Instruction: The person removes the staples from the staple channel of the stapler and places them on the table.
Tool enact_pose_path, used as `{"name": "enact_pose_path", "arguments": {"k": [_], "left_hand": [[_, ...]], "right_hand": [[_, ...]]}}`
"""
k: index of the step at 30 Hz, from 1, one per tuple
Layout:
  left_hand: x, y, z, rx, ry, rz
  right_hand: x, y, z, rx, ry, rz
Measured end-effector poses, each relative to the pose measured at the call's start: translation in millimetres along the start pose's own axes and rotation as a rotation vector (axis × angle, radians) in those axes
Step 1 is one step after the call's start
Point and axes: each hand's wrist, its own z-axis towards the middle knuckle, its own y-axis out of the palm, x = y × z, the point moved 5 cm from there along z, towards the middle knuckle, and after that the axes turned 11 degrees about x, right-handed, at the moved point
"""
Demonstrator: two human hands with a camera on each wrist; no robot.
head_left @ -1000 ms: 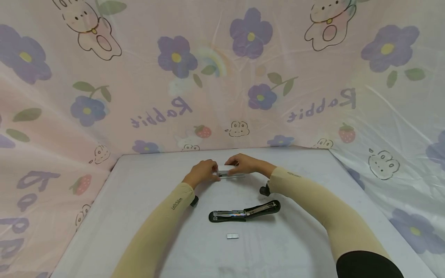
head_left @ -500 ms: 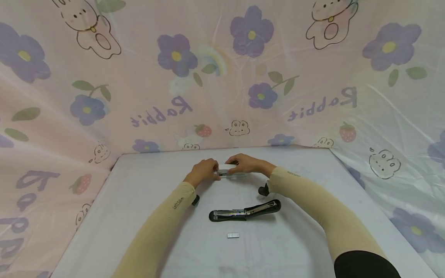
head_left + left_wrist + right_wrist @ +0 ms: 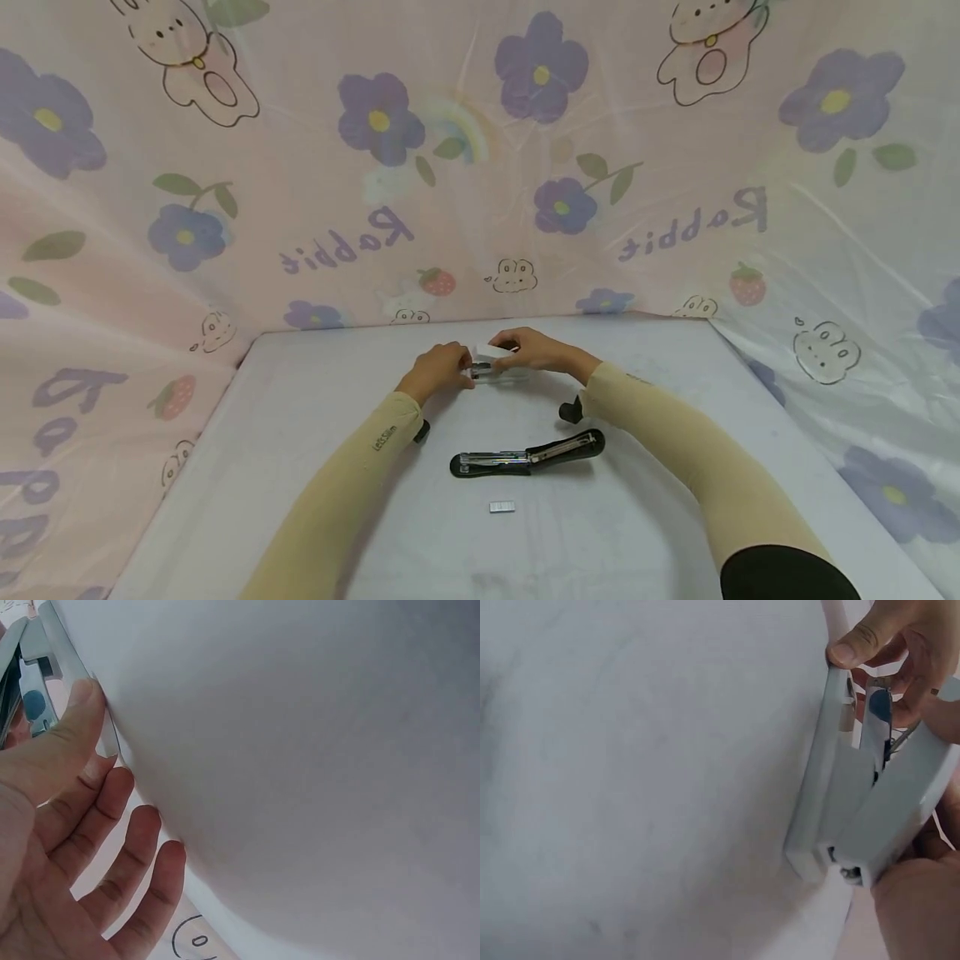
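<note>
Spreading the white stapler (image 3: 491, 352) wider, baring its inside (image 3: 870, 733), right hand (image 3: 531, 350) grips the top (image 3: 906, 799), left hand (image 3: 435, 369) pinches the base (image 3: 819, 780).

Left tan fabric arm sleeve (image 3: 337, 500): "LetsSlim", dark letters
Right tan fabric arm sleeve (image 3: 690, 442): dark lettering, too small to read
Pink flower-printed cloth backdrop (image 3: 480, 196): "Rabbit" twice, purple, mirror-reversed
</note>
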Motion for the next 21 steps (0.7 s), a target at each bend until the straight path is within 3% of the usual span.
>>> {"name": "enact_pose_path", "arguments": {"k": [5, 14, 21], "left_hand": [[0.6, -1.5, -0.4, 0.006, 0.007, 0.000], [1.2, -1.6, -0.8, 0.024, 0.019, 0.018], [2.7, -1.8, -2.5, 0.026, 0.017, 0.038]], "right_hand": [[-1.4, -3.0, 3.7, 0.017, -0.034, -0.059], [-12.5, -12.9, 2.6, 0.095, -0.188, -0.180], [-16.2, -27.1, -7.8, 0.136, -0.209, -0.187]]}}
